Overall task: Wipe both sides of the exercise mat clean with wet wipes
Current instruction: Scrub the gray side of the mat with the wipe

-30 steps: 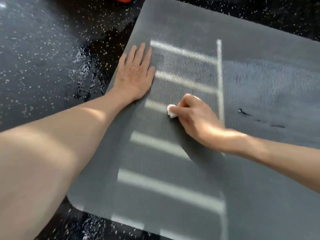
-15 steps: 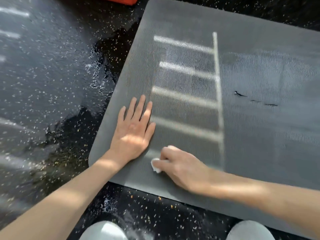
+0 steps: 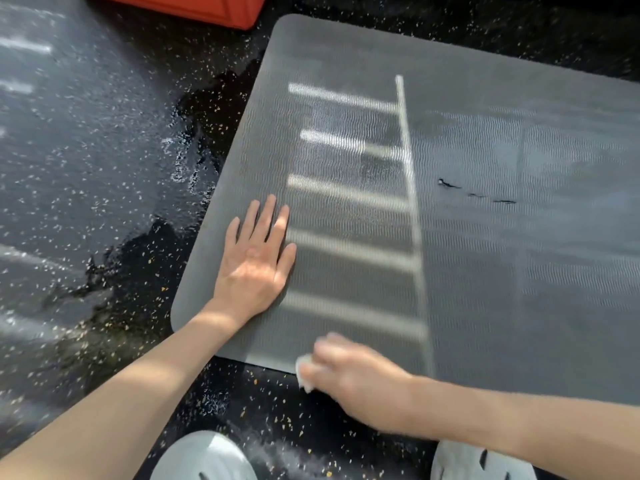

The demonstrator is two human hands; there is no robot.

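On the black rubber floor (image 3: 104,168), flecked with pale chips, the grey exercise mat (image 3: 485,271) lies flat, with rounded corners and a surface ribbed in fine wavy lines. At its near edge your right hand (image 3: 356,382), blurred, curls around a small white wet wipe (image 3: 304,372), a crumpled wad pressed where mat meets floor. Your left hand (image 3: 254,261) lies palm down near the mat's left edge, fingers straight and slightly spread, apart from the right. Bars of sunlight stripe the mat beyond your hands, and thin dark marks (image 3: 474,194) sit to their right. Glossy wet patches darken the floor left of the mat. Pale grey shoes (image 3: 204,459) show nearest you, an orange-red block (image 3: 194,8) far left.
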